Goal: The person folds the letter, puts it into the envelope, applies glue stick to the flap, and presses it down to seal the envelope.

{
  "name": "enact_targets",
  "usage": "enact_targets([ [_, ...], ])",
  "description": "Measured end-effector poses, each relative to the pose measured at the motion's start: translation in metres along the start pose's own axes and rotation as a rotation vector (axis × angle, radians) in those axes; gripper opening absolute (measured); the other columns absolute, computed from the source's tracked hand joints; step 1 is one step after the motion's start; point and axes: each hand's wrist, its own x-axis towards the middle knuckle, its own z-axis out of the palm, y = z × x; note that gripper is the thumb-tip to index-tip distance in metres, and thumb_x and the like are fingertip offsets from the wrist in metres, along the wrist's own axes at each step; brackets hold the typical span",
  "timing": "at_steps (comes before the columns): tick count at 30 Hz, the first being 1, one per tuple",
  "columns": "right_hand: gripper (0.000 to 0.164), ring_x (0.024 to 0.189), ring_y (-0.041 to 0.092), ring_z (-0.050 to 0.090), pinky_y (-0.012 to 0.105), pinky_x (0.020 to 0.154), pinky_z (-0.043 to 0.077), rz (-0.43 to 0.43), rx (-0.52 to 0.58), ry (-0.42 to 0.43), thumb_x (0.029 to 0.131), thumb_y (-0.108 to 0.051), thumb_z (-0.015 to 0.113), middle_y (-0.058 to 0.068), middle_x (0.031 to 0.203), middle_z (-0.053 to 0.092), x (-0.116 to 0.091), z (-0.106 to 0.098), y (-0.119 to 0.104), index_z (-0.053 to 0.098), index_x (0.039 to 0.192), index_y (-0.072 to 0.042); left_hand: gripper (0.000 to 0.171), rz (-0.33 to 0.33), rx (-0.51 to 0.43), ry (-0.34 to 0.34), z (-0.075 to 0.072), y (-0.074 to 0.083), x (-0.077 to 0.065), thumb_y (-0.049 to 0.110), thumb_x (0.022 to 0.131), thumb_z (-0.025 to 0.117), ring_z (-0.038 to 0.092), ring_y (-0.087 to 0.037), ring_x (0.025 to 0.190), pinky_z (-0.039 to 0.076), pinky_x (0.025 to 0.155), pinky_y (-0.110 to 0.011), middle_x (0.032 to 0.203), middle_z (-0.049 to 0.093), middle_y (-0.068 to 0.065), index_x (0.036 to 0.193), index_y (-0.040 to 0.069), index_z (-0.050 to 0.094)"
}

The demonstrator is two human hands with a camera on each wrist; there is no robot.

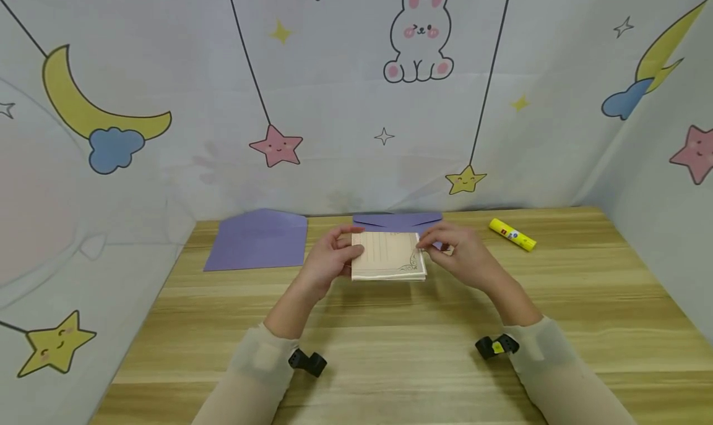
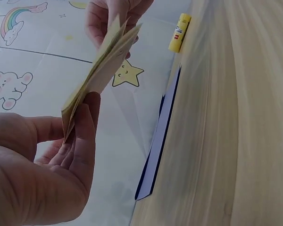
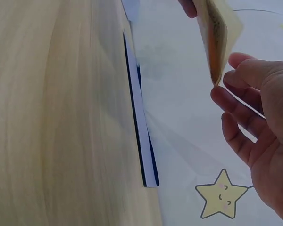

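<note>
A small stack of cream paper cards (image 1: 384, 256), printed with lines and a scrolled corner pattern, is held above the table in the head view. My left hand (image 1: 330, 261) grips its left edge, thumb on top and fingers beneath. At the right edge, my right hand (image 1: 462, 256) pinches a corner between thumb and index finger. In the left wrist view the cards (image 2: 98, 75) spread apart at their far end. The right wrist view shows a gap between the cards (image 3: 218, 40), with the right fingertips at the lower corner.
Behind the cards lies a purple envelope (image 1: 397, 220), partly hidden by them and the right hand. Another purple envelope (image 1: 257, 244) is at the table's back left. A yellow glue stick (image 1: 512, 234) lies at the back right. A patterned cloth (image 1: 334, 91) hangs behind the wooden table (image 1: 390, 363).
</note>
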Motion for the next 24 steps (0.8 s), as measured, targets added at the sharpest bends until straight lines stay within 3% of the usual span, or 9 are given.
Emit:
enact_targets([
  [4,0.019,0.088,0.014,0.064,0.032,0.073,0.055,0.011,-0.037,0.02,0.097,0.002,0.073,0.0,0.109,0.076,0.001,-0.001,-0.004,0.079,0.109,-0.011,0.05,0.097,0.126,0.039,0.004,0.002,-0.003,0.002,0.102,0.067,0.066,-0.017,0.071,0.054,0.06,-0.029,0.099,0.074,-0.009,0.15,0.006,0.051],
  [9,0.021,0.104,0.019,0.068,0.041,0.085,0.059,0.014,-0.081,0.045,0.099,-0.006,0.076,0.001,0.118,0.075,0.004,0.0,-0.017,0.077,0.119,-0.01,0.024,0.255,0.353,0.056,0.014,0.005,-0.009,0.005,0.101,0.072,0.067,-0.017,0.083,0.056,0.07,-0.03,0.099,0.077,-0.008,0.123,-0.002,0.064],
  [13,0.026,0.112,0.022,0.068,0.044,0.092,0.058,-0.051,-0.086,0.055,0.096,-0.009,0.08,0.002,0.118,0.074,0.007,0.005,-0.031,0.076,0.122,-0.008,0.012,0.37,0.499,0.041,0.025,0.007,-0.015,0.009,0.102,0.073,0.074,-0.018,0.092,0.06,0.079,-0.032,0.102,0.079,-0.006,0.112,0.005,0.073],
  [19,0.022,0.101,0.022,0.069,0.039,0.083,0.058,-0.169,-0.072,0.052,0.093,-0.004,0.081,0.002,0.107,0.075,0.01,0.016,-0.047,0.076,0.114,-0.006,0.008,0.517,0.623,-0.008,0.04,0.01,-0.024,0.011,0.103,0.072,0.076,-0.02,0.085,0.061,0.072,-0.029,0.099,0.08,-0.009,0.105,0.005,0.076],
  [24,0.014,0.095,0.018,0.067,0.039,0.078,0.057,-0.173,-0.071,0.062,0.094,0.002,0.079,-0.001,0.099,0.073,0.009,0.018,-0.052,0.075,0.103,-0.009,0.014,0.58,0.692,-0.017,0.045,0.01,-0.024,0.016,0.104,0.071,0.061,-0.013,0.065,0.049,0.058,-0.023,0.089,0.079,-0.007,0.102,0.004,0.079],
])
